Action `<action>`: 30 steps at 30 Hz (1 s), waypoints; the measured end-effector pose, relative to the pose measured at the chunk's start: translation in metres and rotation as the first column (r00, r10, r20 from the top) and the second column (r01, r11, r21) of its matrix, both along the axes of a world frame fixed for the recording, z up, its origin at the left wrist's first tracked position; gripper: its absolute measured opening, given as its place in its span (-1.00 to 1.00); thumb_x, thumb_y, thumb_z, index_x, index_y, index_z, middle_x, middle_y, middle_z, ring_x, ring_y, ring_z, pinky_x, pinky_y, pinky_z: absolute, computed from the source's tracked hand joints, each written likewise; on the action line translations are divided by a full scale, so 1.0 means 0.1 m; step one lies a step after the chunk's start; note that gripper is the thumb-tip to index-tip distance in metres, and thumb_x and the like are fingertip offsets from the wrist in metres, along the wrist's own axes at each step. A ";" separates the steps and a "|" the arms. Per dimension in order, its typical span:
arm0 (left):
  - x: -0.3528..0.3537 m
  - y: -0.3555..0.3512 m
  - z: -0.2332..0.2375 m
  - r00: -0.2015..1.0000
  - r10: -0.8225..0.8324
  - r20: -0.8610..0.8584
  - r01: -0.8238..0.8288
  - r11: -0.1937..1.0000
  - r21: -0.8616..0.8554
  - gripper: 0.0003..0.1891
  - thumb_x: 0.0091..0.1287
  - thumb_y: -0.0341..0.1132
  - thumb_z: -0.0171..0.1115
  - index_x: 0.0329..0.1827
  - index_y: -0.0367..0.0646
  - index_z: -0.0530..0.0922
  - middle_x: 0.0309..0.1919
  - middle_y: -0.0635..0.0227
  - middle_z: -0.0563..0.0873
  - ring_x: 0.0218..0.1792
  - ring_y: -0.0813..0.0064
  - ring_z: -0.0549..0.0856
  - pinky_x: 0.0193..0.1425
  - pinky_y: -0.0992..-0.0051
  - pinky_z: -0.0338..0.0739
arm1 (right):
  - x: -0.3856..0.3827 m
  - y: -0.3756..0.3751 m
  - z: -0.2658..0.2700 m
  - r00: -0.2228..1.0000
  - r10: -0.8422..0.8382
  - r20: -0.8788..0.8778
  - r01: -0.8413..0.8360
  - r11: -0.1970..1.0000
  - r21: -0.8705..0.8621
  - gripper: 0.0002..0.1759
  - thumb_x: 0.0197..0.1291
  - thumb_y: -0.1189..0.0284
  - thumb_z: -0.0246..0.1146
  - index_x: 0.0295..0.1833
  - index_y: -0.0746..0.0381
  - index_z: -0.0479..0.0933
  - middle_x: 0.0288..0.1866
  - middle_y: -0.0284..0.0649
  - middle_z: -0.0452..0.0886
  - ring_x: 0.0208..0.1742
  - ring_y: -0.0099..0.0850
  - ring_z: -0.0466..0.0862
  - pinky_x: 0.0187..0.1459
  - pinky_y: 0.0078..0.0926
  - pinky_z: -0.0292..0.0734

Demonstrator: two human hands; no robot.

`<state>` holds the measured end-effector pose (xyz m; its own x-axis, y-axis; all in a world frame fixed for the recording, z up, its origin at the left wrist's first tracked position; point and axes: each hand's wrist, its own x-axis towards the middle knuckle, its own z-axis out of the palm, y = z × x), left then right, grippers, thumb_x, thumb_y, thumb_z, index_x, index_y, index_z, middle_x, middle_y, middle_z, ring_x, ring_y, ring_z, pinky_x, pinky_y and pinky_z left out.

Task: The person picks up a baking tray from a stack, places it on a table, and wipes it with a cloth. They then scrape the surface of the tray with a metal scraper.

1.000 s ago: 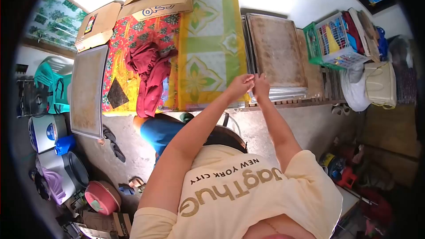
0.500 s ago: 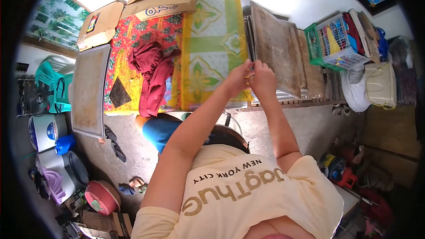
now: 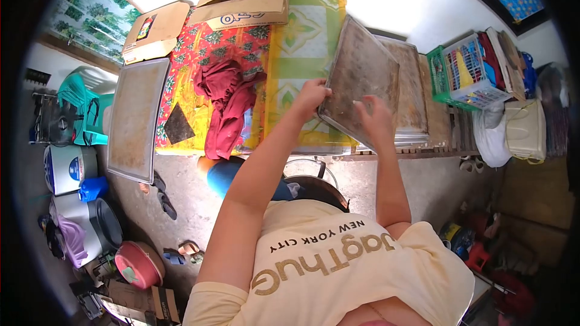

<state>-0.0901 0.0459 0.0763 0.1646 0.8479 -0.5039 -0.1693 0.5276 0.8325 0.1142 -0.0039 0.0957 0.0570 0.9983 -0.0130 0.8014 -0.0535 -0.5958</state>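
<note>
A worn, brown-stained baking tray point(image 3: 362, 66) is tilted at an angle at the right end of the patterned table cover. My left hand point(image 3: 313, 95) grips its left edge, thumb on the upper face. Over the tray's near part is my right hand point(image 3: 376, 118), with its fingers apart and holding nothing. More flat trays point(image 3: 411, 78) lie stacked beneath and to the right. Left of my left hand, the green and yellow plastic cover point(image 3: 295, 66) spreads over the table, and a crumpled maroon cloth point(image 3: 226, 96) rests beyond it.
Another tray point(image 3: 138, 121) lies at the table's left end. An open cardboard box point(image 3: 244, 9) stands at the back. Baskets point(image 3: 468, 66) of items sit at the right. A large pan point(image 3: 314, 190) is below the table edge, near a leg in blue point(image 3: 226, 175).
The top tray has shifted left and turned, its near edge now angled over the plastic cover. My hands have moved apart, the left one now on the tray's edge. The view has shifted slightly.
</note>
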 end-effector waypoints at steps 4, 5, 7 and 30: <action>-0.30 0.14 0.07 0.994 0.067 -0.086 -0.056 0.991 0.122 -0.65 0.32 -0.49 0.20 0.18 -0.26 0.58 -0.20 0.34 0.73 -0.26 0.52 0.68 -0.13 0.47 0.58 | 0.51 0.11 -0.71 0.949 -0.284 0.135 0.288 0.958 -0.012 -0.28 0.29 -0.03 0.23 0.35 0.26 0.36 0.34 0.04 0.47 0.38 0.01 0.44 0.32 -0.03 0.35; -0.38 0.16 0.12 0.992 0.073 -0.106 -0.060 0.990 0.124 -0.64 0.32 -0.50 0.20 0.19 -0.27 0.59 -0.19 0.33 0.73 -0.25 0.53 0.68 -0.13 0.47 0.58 | 0.58 0.13 -0.83 0.917 -0.372 0.142 0.383 0.922 -0.058 -0.25 0.30 -0.04 0.22 0.39 0.28 0.32 0.36 0.05 0.46 0.39 0.02 0.43 0.33 0.00 0.34; -0.53 0.20 0.12 0.988 0.074 -0.135 -0.054 0.988 0.146 -0.64 0.31 -0.50 0.21 0.18 -0.28 0.60 -0.19 0.33 0.74 -0.23 0.52 0.69 -0.10 0.47 0.58 | 0.88 0.26 -1.43 0.864 -0.485 -0.136 0.469 0.873 -0.137 -0.23 0.31 -0.06 0.22 0.40 0.28 0.32 0.34 0.03 0.43 0.28 -0.06 0.48 0.13 -0.10 0.48; -2.01 -0.77 -0.19 0.757 0.530 0.382 -0.525 0.841 -0.128 -0.67 0.53 -0.09 0.04 0.18 -0.05 0.53 0.08 0.28 0.69 0.06 0.30 0.68 0.09 0.29 0.62 | 0.30 0.12 -1.30 -0.091 -0.603 -0.793 0.089 0.788 -0.610 -0.70 0.48 0.47 -0.08 0.17 0.35 0.45 0.09 -0.08 0.64 0.08 -0.10 0.66 0.12 0.03 0.62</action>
